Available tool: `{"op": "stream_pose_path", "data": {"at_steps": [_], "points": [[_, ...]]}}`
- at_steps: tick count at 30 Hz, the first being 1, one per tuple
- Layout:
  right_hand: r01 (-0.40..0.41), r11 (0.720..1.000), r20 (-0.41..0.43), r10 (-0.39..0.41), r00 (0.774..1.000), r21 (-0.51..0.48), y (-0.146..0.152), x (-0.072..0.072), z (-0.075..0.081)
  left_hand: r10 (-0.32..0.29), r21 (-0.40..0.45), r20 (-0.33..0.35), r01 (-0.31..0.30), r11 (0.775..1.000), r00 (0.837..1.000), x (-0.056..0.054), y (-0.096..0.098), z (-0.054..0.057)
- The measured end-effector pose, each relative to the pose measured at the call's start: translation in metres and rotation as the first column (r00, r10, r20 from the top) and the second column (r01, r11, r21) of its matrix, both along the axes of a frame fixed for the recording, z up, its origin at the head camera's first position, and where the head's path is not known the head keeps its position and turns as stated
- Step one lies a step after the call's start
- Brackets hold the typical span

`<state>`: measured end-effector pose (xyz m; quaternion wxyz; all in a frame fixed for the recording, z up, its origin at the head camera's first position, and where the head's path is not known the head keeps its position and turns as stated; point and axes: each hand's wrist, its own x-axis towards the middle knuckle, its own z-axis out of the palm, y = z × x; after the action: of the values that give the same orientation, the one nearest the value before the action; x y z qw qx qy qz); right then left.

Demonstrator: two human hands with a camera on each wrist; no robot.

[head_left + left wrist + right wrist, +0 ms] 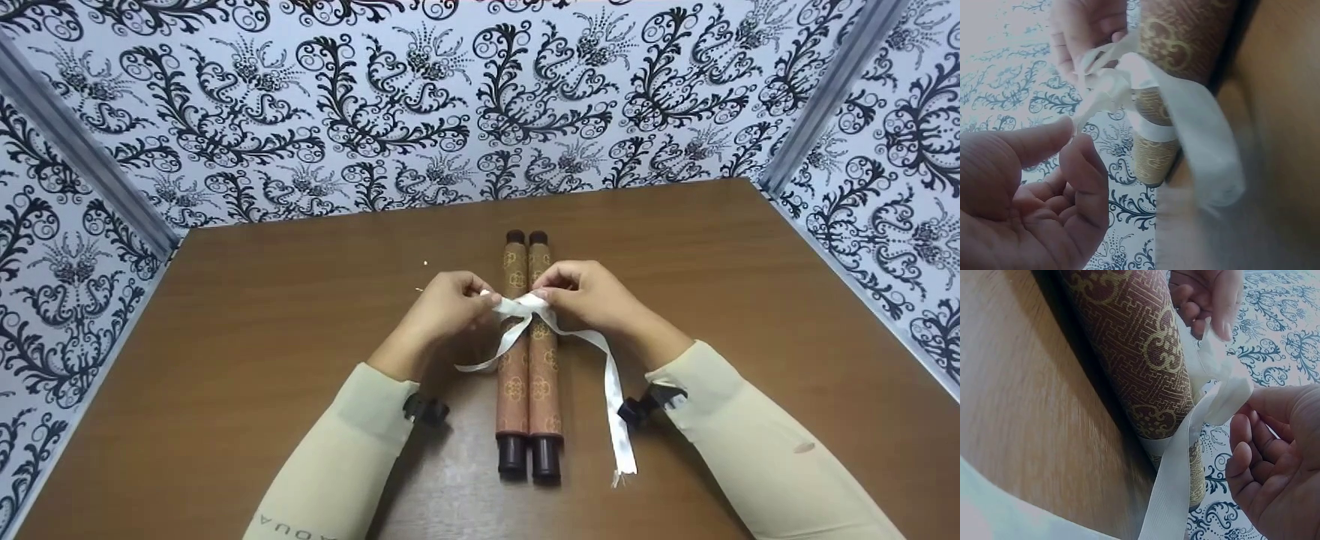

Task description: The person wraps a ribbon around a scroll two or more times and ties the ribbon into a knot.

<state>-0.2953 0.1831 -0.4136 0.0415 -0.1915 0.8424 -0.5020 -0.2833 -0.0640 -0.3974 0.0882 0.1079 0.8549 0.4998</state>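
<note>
Two patterned scrolls [514, 375] with dark end knobs lie side by side, lengthwise on the table. A white ribbon [615, 405] passes around them and is looped in a bow-like knot on top. My left hand [454, 304] pinches one loop of the ribbon between thumb and forefinger, left of the scrolls. On the other side my right hand [592, 296] pinches the opposite loop in the same way. One loose tail hangs to the left across the scrolls; the longer one, with a frayed end, trails down on the right. In the left wrist view the ribbon [1202, 135] hangs close to the camera.
The brown wooden table [262, 337] extends around the scrolls. Panels with a black swirl pattern [420, 112] stand at the back and both sides. Small white scraps [425, 263] lie left of the scrolls. Dark wrist cameras [426, 409] sit at both cuffs.
</note>
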Motion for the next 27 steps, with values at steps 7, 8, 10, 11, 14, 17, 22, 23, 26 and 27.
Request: {"op": "stream_pose_path", "data": {"at_steps": [7, 8, 10, 11, 14, 17, 22, 23, 26, 27], "points": [[0.01, 1.0, -0.011, -0.01, 1.0, -0.025, 0.006, -0.003, 0.004, -0.005, 0.036, -0.044, 0.007, 0.999, 0.999, 0.003, -0.005, 0.011], [0.012, 1.0, -0.01, -0.013, 1.0, -0.029, 0.008, -0.004, 0.005, -0.004, 0.033, -0.045, 0.005, 0.999, 0.999, 0.004, -0.006, 0.013], [0.015, 0.999, -0.01, -0.016, 1.0, -0.033, 0.01, -0.004, 0.007, 0.003, 0.021, -0.05, -0.002, 1.0, 0.999, 0.004, -0.007, 0.015], [0.018, 0.999, -0.007, -0.018, 1.0, -0.036, 0.012, -0.005, 0.008, 0.006, 0.014, -0.054, -0.006, 1.0, 0.999, 0.005, -0.008, 0.016], [0.022, 0.999, 0.007, -0.022, 1.0, -0.049, 0.017, -0.006, 0.01, 0.014, -0.003, -0.059, -0.014, 1.0, 0.998, 0.005, -0.01, 0.017], [0.02, 0.998, 0.025, -0.019, 1.0, -0.057, 0.022, -0.007, 0.013, 0.02, -0.007, -0.055, -0.02, 1.0, 0.998, 0.005, -0.011, 0.017], [0.012, 0.999, 0.044, -0.01, 0.999, -0.045, 0.033, -0.011, 0.017, 0.025, -0.03, -0.055, -0.027, 0.999, 0.998, 0.004, -0.012, 0.017], [0.009, 0.999, 0.049, -0.007, 0.999, -0.044, 0.035, -0.012, 0.018, 0.026, -0.034, -0.056, -0.028, 0.999, 0.998, 0.003, -0.012, 0.016], [0.008, 0.999, 0.07, -0.006, 0.998, -0.036, 0.042, -0.016, 0.019, 0.029, -0.045, -0.059, -0.032, 0.999, 0.998, 0.002, -0.013, 0.015], [0.009, 0.999, 0.082, -0.006, 0.997, -0.035, 0.044, -0.016, 0.019, 0.031, -0.045, -0.059, -0.034, 0.998, 0.998, 0.002, -0.013, 0.014]]}}
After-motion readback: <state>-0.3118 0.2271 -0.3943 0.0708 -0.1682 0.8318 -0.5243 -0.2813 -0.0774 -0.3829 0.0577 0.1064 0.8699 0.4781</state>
